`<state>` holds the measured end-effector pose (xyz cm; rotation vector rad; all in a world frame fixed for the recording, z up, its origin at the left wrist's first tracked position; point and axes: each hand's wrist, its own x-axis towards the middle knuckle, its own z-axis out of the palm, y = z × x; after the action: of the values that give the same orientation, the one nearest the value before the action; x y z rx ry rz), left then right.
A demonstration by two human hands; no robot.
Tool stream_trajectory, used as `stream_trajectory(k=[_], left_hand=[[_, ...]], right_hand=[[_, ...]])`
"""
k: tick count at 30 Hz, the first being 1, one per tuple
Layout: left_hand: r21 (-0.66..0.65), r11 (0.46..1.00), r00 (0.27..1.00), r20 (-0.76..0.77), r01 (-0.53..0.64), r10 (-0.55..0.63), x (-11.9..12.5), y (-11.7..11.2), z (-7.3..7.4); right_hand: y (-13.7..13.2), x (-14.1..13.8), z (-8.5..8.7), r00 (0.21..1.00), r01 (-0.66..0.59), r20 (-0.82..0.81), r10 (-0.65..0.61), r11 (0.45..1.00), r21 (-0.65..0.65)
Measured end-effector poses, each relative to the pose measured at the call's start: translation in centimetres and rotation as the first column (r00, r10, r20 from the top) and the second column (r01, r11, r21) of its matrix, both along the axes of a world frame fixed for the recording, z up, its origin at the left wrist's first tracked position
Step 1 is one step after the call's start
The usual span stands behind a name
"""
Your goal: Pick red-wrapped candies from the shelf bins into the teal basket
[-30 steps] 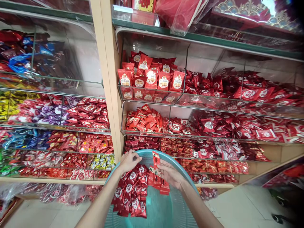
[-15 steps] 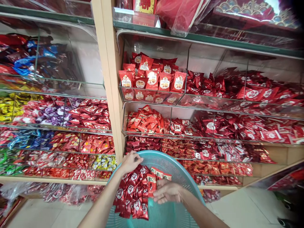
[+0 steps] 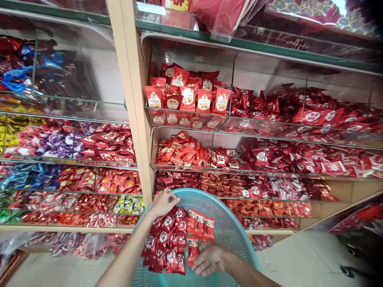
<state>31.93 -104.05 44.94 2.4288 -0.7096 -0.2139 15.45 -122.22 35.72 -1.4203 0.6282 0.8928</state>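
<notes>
At the upper left rim of a turquoise plastic basket [image 3: 239, 223], my left hand [image 3: 164, 203] is closed with curled fingers on the edge. Inside, a pile of dark red candy packets [image 3: 167, 243] with round white labels fills the left side. To its right lie a few brighter red packets with cream tops [image 3: 199, 224], set in a rough row. One more such packet [image 3: 192, 250] lies below them, partly covered by my right hand [image 3: 212, 257]. That hand is palm up, its fingers extended and apart beside the packet, holding nothing.
Glass-fronted shelves of wrapped candies [image 3: 179, 149] rise behind the basket, split by a wooden post [image 3: 130, 79]. Yellow, purple and blue candies [image 3: 56, 143] fill the left bins. Bagged goods [image 3: 80, 243] sit under the lowest shelf. Chair casters [image 3: 348, 271] show at lower right.
My right hand has moved slightly down, and the packet at its fingers now lies lower, apart from the others. The left hand stays on the rim. The view has shifted slightly.
</notes>
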Motion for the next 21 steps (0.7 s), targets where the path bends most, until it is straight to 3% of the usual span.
stream_trajectory(k=[8,16,21], left_hand=[[0.01,1.0,1.0,-0.003,-0.006,0.006,-0.2,-0.1,0.1],[0.017,1.0,1.0,-0.007,0.0,0.0,-0.1,0.0,0.1],[0.011,1.0,1.0,-0.004,0.001,-0.001,0.0,0.1,0.0]], right_hand=[[0.6,-0.2,0.6,0.992,0.055,0.11,-0.06,0.998,0.043],[0.8,-0.6,1.7,0.99,0.084,0.104,-0.09,0.995,0.059],[1.5,-0.6,1.3,0.982,0.028,0.187,-0.022,0.999,-0.032]])
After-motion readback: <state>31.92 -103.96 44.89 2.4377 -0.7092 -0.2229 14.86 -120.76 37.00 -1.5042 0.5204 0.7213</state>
